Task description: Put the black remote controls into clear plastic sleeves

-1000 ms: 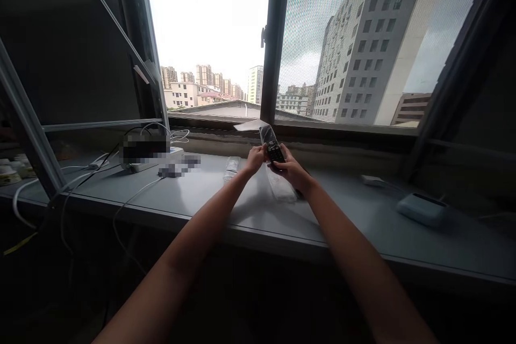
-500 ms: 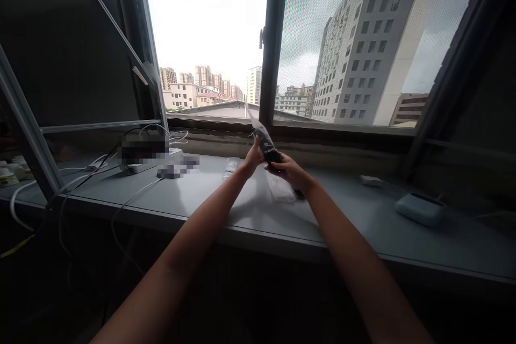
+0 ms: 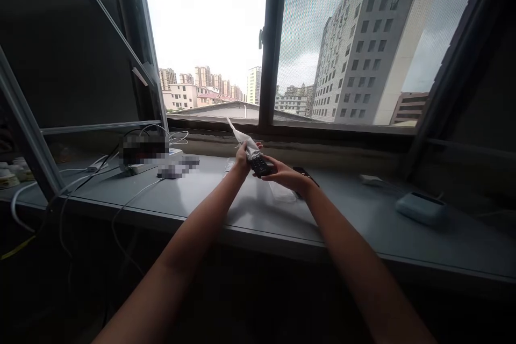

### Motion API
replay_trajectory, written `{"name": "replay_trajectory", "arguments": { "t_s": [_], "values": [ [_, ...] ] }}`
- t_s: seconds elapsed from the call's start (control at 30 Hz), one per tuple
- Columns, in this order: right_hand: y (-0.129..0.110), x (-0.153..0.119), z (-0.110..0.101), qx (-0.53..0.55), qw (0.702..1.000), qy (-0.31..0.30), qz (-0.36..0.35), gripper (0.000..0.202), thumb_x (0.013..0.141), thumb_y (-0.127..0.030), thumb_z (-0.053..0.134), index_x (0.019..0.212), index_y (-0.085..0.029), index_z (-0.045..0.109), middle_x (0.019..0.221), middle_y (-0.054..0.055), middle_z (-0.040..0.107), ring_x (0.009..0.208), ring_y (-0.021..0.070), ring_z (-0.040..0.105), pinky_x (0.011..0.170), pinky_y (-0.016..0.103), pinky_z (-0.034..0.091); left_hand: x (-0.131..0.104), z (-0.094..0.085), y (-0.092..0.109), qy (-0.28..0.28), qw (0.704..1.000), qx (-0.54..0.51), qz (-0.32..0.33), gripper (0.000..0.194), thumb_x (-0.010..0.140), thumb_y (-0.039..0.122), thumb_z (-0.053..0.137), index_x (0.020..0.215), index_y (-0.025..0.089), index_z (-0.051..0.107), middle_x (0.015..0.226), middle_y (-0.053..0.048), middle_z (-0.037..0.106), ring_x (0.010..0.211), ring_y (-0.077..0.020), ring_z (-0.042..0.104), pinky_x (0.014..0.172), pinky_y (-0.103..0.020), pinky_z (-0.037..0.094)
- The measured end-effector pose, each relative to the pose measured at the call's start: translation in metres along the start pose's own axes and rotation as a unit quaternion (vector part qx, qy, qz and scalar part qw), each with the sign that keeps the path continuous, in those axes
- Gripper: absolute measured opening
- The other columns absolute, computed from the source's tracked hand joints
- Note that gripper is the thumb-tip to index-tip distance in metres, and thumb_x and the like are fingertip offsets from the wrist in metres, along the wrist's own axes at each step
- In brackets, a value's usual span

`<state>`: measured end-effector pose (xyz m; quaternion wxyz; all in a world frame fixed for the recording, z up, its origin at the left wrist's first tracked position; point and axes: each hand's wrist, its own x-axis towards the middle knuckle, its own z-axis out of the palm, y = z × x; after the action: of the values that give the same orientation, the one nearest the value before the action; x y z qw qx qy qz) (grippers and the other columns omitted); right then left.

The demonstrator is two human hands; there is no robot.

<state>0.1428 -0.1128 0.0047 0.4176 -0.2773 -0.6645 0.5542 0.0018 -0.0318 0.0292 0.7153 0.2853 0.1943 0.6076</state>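
A black device with small keys, like a remote control (image 3: 260,165), is held above the desk between both hands. A whitish plastic bag (image 3: 245,141) covers its upper left part and sticks up to a point. My left hand (image 3: 243,157) is closed round the bagged part. Around the uncovered right end, my right hand (image 3: 281,170) has its fingers wrapped. Beneath the hands a clear plastic packet (image 3: 282,192) lies on the desk. Another dark object (image 3: 305,176) lies partly hidden behind my right wrist.
The grey desk (image 3: 169,199) runs below a window. A second clear item (image 3: 229,164) lies beyond my left forearm. At left are a power strip (image 3: 173,154) and cables; at right, a blue-grey case (image 3: 420,208) and a small white item (image 3: 370,179).
The device has turned and tilted toward the left, showing its keys and more of the bag. Both hands have shifted slightly, and the dark object behind my right wrist shows more.
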Motion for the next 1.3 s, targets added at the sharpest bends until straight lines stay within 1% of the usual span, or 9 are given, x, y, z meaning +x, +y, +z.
{"name": "replay_trajectory", "arguments": {
  "t_s": [0.2, 0.3, 0.43, 0.57, 0.7, 0.83, 1.0, 1.17, 1.3],
  "values": [
    [0.006, 0.002, -0.002, -0.016, 0.998, 0.046, -0.042, 0.112, 0.067, -0.023, 0.085, 0.154, -0.042, 0.017, 0.115, 0.002, 0.065, 0.093, 0.0174, 0.068, 0.094, 0.038, 0.052, -0.003, 0.0, -0.004, -0.073, 0.997, 0.01, 0.003, 0.052, 0.103, 0.035, 0.026, 0.131, 0.002, 0.054, 0.096, -0.015, 0.074, 0.08, -0.0206, 0.07, 0.078, -0.03, 0.055],
    [0.012, 0.005, -0.004, -0.032, 0.996, 0.055, -0.058, 0.102, 0.066, -0.024, 0.084, 0.15, -0.044, 0.03, 0.117, 0.002, 0.063, 0.092, 0.0162, 0.066, 0.091, 0.035, 0.053, -0.006, 0.001, -0.005, -0.115, 0.993, 0.04, -0.001, 0.056, 0.102, 0.041, 0.024, 0.132, 0.006, 0.054, 0.108, -0.016, 0.072, 0.095, -0.0256, 0.069, 0.087, -0.037, 0.054],
    [0.017, 0.012, -0.006, -0.066, 0.988, 0.087, -0.107, 0.088, 0.063, -0.023, 0.085, 0.141, -0.038, 0.048, 0.117, 0.002, 0.063, 0.099, 0.0179, 0.062, 0.095, 0.037, 0.05, -0.005, 0.002, -0.006, -0.159, 0.983, 0.086, -0.015, 0.062, 0.1, 0.052, 0.027, 0.129, 0.008, 0.058, 0.115, -0.017, 0.07, 0.103, -0.0284, 0.066, 0.09, -0.041, 0.053],
    [0.02, 0.019, -0.009, -0.13, 0.975, 0.111, -0.139, 0.075, 0.057, -0.023, 0.086, 0.127, -0.03, 0.06, 0.104, 0.002, 0.067, 0.096, 0.0202, 0.062, 0.096, 0.041, 0.048, 0.002, 0.001, -0.008, -0.099, 0.987, 0.123, 0.015, 0.066, 0.098, 0.059, 0.032, 0.121, 0.006, 0.062, 0.102, -0.018, 0.072, 0.092, -0.0255, 0.068, 0.084, -0.036, 0.054],
    [0.024, 0.023, -0.009, -0.147, 0.977, 0.082, -0.132, 0.067, 0.055, -0.024, 0.087, 0.117, -0.027, 0.065, 0.098, 0.002, 0.068, 0.094, 0.0213, 0.063, 0.092, 0.041, 0.05, 0.01, -0.005, -0.006, -0.016, 0.989, 0.105, 0.104, 0.044, 0.098, 0.044, 0.048, 0.121, 0.009, 0.06, 0.088, -0.011, 0.074, 0.073, -0.0181, 0.069, 0.072, -0.029, 0.053],
    [0.026, 0.02, -0.005, -0.127, 0.986, 0.054, -0.091, 0.067, 0.055, -0.025, 0.088, 0.118, -0.026, 0.064, 0.101, 0.003, 0.067, 0.094, 0.0207, 0.063, 0.089, 0.04, 0.052, 0.012, -0.009, -0.003, 0.02, 0.994, 0.071, 0.075, 0.04, 0.103, 0.032, 0.034, 0.125, 0.008, 0.057, 0.082, -0.009, 0.074, 0.069, -0.0169, 0.069, 0.065, -0.025, 0.05],
    [0.027, 0.019, -0.004, -0.082, 0.99, 0.071, -0.087, 0.06, 0.059, -0.028, 0.087, 0.113, -0.027, 0.061, 0.098, 0.002, 0.067, 0.089, 0.0194, 0.064, 0.082, 0.038, 0.056, 0.008, -0.004, -0.002, -0.007, 0.997, 0.05, 0.066, 0.054, 0.104, 0.037, 0.021, 0.127, 0.003, 0.057, 0.094, -0.016, 0.075, 0.088, -0.0215, 0.072, 0.074, -0.028, 0.052],
    [0.025, 0.02, -0.006, -0.062, 0.989, 0.1, -0.092, 0.063, 0.058, -0.023, 0.085, 0.112, -0.029, 0.054, 0.09, -0.001, 0.067, 0.08, 0.0182, 0.065, 0.078, 0.039, 0.057, 0.007, -0.006, 0.003, -0.05, 0.995, 0.02, 0.078, 0.064, 0.103, 0.042, 0.012, 0.127, 0.006, 0.061, 0.102, -0.016, 0.074, 0.102, -0.0228, 0.069, 0.085, -0.029, 0.051],
    [0.022, 0.017, -0.003, -0.04, 0.992, 0.086, -0.085, 0.062, 0.059, -0.025, 0.084, 0.112, -0.029, 0.051, 0.09, -0.001, 0.068, 0.083, 0.0198, 0.067, 0.083, 0.042, 0.056, 0.007, -0.012, 0.011, -0.067, 0.992, 0.026, 0.106, 0.061, 0.101, 0.044, 0.019, 0.13, 0.011, 0.061, 0.113, -0.015, 0.071, 0.111, -0.0235, 0.064, 0.089, -0.03, 0.051]
  ]
}}
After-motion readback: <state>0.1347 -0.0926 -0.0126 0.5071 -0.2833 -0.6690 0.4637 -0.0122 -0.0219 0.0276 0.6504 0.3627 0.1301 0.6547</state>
